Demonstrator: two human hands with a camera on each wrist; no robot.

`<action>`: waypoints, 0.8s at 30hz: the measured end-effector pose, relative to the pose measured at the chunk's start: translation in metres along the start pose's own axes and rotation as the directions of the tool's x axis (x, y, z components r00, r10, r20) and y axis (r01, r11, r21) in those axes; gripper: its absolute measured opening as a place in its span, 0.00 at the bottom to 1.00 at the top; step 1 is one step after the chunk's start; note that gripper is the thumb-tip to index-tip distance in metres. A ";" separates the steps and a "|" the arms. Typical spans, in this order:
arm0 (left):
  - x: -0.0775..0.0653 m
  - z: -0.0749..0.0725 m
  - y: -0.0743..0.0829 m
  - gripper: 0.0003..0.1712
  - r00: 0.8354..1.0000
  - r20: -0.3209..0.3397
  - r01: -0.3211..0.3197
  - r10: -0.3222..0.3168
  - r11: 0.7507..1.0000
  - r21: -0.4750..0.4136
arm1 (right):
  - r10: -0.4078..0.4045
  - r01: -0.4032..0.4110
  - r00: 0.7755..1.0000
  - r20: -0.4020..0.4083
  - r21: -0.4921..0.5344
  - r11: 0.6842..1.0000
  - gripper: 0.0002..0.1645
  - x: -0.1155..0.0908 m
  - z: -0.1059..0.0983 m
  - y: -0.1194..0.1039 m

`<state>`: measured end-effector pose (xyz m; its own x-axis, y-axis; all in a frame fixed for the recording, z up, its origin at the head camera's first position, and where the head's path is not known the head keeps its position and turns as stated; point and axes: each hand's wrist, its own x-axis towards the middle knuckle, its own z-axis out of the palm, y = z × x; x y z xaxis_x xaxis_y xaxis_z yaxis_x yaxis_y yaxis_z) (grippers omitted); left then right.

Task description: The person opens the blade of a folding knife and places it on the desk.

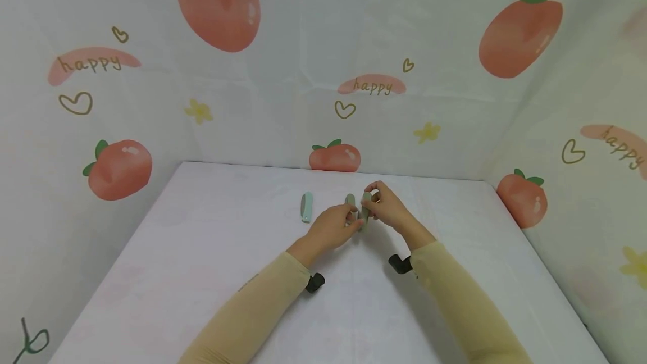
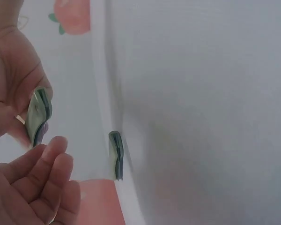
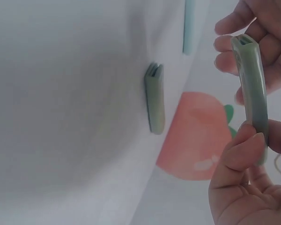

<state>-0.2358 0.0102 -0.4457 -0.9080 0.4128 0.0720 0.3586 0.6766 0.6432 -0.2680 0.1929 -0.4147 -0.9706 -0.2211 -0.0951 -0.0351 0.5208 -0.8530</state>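
Note:
A green folding knife (image 3: 254, 82), folded up, is pinched between the thumb and fingers of my right hand (image 1: 388, 206), raised over the table's far half. My left hand (image 1: 331, 228) is close beside it, fingers loosely bent and the thumb at the knife's near end; whether it bears on the knife cannot be told. Behind my left fingers lies a second green folding knife (image 1: 350, 198), partly hidden in the head view and plain in the right wrist view. Farther left rests a teal folding knife (image 1: 307, 206), its grey blade along the handle.
The white tabletop (image 1: 242, 274) carries the knives near its far edge. A printed cloth (image 1: 283, 60) with fruit and lettering hangs behind and at both sides. Dark wrist camera mounts (image 1: 400, 264) stick out below both sleeves.

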 end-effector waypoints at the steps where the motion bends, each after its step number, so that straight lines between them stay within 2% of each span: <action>1: 0.000 0.000 0.000 0.29 1.000 -0.007 0.005 -0.005 1.000 -0.005 | -0.005 0.005 1.000 -0.003 0.006 1.000 0.19 -0.001 0.000 0.000; 7: -0.002 -0.001 0.004 0.27 0.999 -0.037 0.026 -0.028 0.998 -0.062 | -0.039 0.039 0.999 -0.002 0.052 0.998 0.21 -0.007 0.003 0.000; 15: -0.006 -0.004 0.002 0.18 0.997 -0.072 -0.004 -0.003 0.995 -0.102 | -0.083 0.079 0.996 0.026 0.125 0.989 0.20 -0.017 0.006 -0.002; 19: -0.007 -0.005 -0.001 0.15 0.998 -0.058 -0.015 0.007 0.990 -0.137 | -0.113 0.104 0.992 0.055 0.149 0.983 0.19 -0.021 0.007 -0.001; 24: -0.010 -0.007 -0.003 0.16 1.000 -0.013 -0.028 0.027 0.985 -0.168 | -0.138 0.124 0.987 0.076 0.170 0.978 0.18 -0.024 0.008 0.000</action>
<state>-0.2300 -0.0005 -0.4430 -0.9008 0.4228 0.0987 0.3427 0.5527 0.7597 -0.2427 0.1919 -0.4161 -0.9354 -0.3533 -0.0151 -0.1140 0.3418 -0.9328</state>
